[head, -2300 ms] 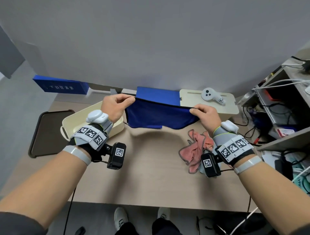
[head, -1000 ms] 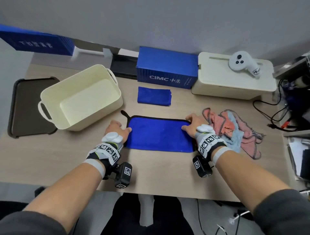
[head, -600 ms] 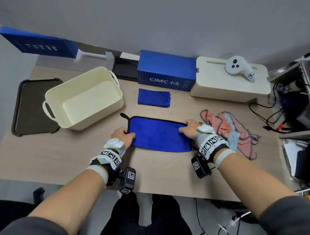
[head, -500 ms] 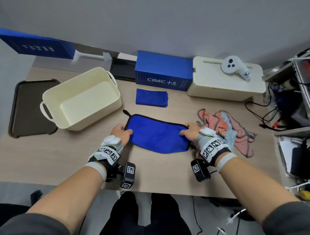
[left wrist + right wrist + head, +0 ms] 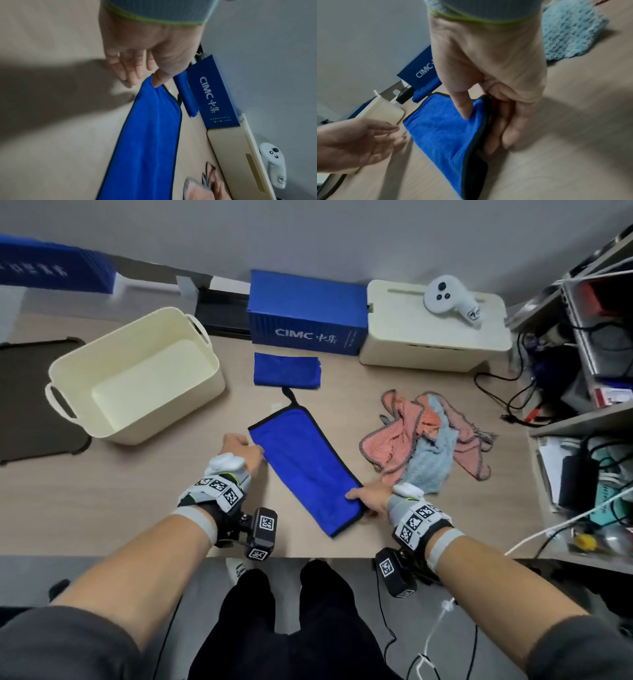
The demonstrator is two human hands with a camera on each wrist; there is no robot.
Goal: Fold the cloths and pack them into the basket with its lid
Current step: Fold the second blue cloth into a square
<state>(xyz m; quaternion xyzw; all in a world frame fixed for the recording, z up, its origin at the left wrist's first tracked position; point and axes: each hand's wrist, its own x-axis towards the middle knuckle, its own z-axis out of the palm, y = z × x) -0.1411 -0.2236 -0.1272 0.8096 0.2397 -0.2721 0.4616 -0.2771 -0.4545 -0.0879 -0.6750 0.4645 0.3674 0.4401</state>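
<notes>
**Second blue cloth turned for its next fold**

My right hand (image 5: 371,498) pinches the near end of the blue cloth (image 5: 306,466), thumb on top and fingers beneath, so I can steer the strip lying slantwise on the desk (image 5: 102,501). My left hand (image 5: 239,451) is spread loose at the far-left edge, thumb touching the hem, holding nothing. A folded cloth (image 5: 287,370) waits farther back; the basket (image 5: 137,385) stands far left, its dark lid (image 5: 30,402) beyond. Pink and pale-blue cloths (image 5: 428,436) lie heaped to the right, unfolded.

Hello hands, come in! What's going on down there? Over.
Right hand pinches blue cloth at its near end; left hand open beside its far end. Cloth half-folded, lying slantwise. Basket empty, nothing blocking it.
</notes>
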